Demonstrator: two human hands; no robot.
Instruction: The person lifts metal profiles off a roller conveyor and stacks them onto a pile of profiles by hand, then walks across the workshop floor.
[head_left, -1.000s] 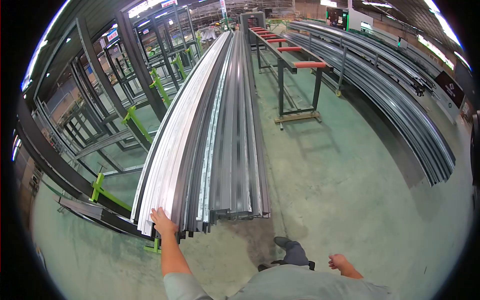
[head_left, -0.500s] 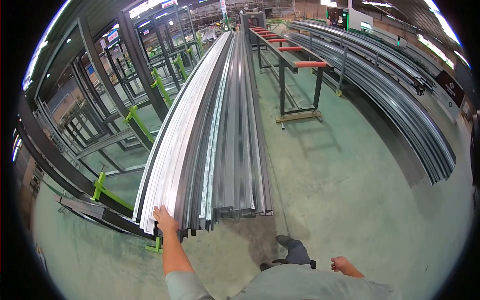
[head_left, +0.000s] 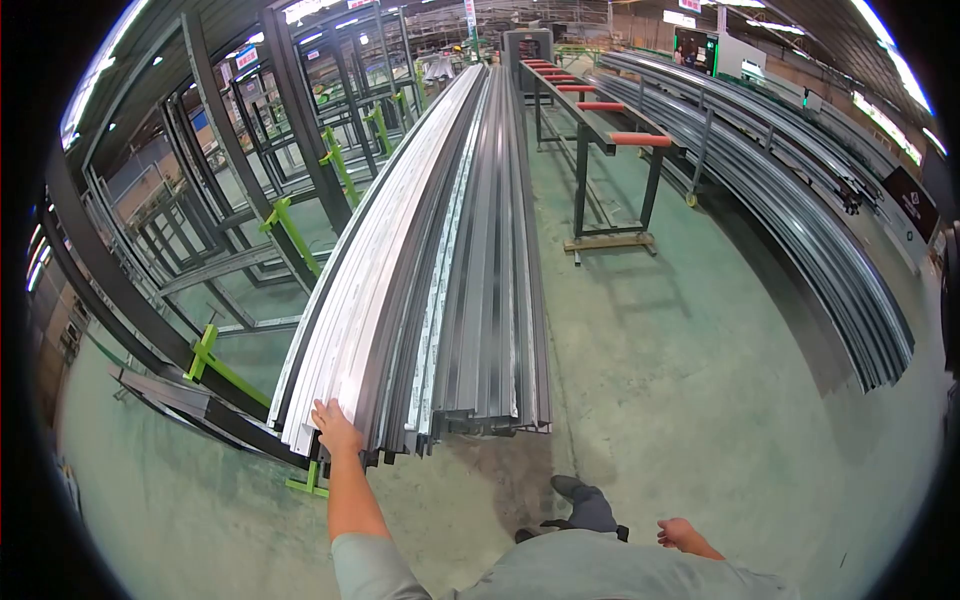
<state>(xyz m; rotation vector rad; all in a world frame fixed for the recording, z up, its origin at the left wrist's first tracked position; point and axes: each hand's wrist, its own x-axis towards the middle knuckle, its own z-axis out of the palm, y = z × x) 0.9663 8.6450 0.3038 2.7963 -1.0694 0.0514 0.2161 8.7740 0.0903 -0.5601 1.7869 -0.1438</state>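
Observation:
My left hand [head_left: 338, 428] rests on the near end of a pale, film-covered metal profile [head_left: 345, 365], its fingers spread over the top. This profile lies at the left of a long stack of grey metal profiles [head_left: 485, 340], whose near ends are uneven. Low on the right, away from the stack, my right hand [head_left: 680, 535] hangs beside my body. Its fingers are curled in, and nothing shows in them.
Upright dark frames [head_left: 305, 120] with green brackets [head_left: 290, 235] stand along the left. Beyond the stack on the right is a roller stand [head_left: 580, 190] with red rollers. A rack of long grey profiles [head_left: 800, 230] curves along the far right. Green floor [head_left: 680, 400] shows between.
The view has turned slightly to the left, so the stack and stand appear further right. My left hand remains on the pale profile, and my right hand stays low at my side.

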